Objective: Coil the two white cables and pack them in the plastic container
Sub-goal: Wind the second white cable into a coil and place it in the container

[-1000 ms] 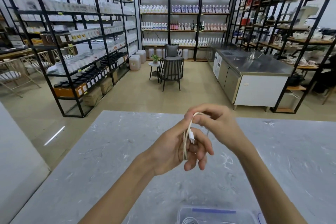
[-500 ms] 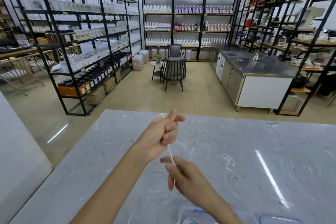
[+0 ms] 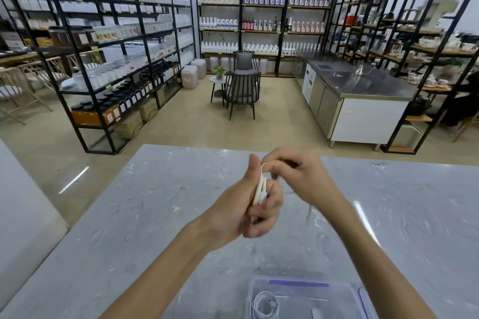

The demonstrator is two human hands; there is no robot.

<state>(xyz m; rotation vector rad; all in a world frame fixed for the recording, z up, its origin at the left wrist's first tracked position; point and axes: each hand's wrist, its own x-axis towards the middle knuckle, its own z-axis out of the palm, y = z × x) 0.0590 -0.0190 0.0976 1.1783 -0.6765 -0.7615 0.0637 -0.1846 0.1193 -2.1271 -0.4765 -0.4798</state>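
My left hand (image 3: 241, 204) is held above the grey marble table (image 3: 129, 215), closed around several loops of a white cable (image 3: 260, 186). My right hand (image 3: 293, 176) is just right of it and a little higher, fingers pinching the same cable at the top of the loops. A clear plastic container (image 3: 334, 290) with a blue stripe sits at the near edge of the table, below my hands. A second white cable (image 3: 264, 304) lies coiled in its left side.
Black metal shelving (image 3: 116, 46) full of bottles and jars lines the left, back and right of the room. A steel counter (image 3: 363, 101) stands at the right, dark chairs (image 3: 242, 96) in the middle of the floor. A container lid edge (image 3: 363, 300) shows at the right.
My right hand has risen from below my left hand back up to its top, laying another loop of cable onto the left hand. The view tilted down, showing more of the container.
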